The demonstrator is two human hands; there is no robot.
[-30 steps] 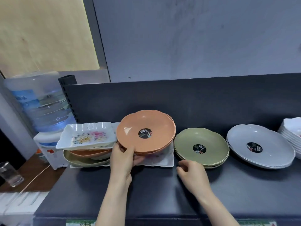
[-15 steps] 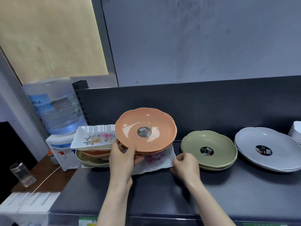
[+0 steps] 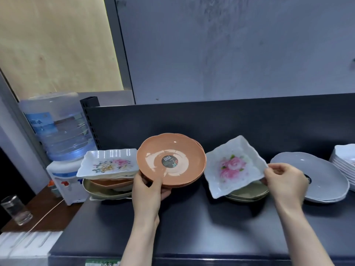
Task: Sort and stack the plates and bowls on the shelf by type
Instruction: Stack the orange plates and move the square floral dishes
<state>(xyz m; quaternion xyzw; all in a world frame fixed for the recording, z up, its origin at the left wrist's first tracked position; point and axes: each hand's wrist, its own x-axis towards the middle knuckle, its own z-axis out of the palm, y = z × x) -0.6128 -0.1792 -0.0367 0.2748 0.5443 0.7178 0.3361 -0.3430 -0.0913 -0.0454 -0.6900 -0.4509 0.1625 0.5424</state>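
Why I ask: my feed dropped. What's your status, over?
Left hand grips orange plate stack, held off shelf. Right hand pinches square floral plate, tilted over green plates. Mixed pile left, unsorted.

Soft dim light, wide-angle edge bending, slight blur.

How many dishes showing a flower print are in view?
2. A rectangular floral dish tops the left pile; a square floral dish is pinched by the right hand above the green plates. The white stack at far right may hide more.
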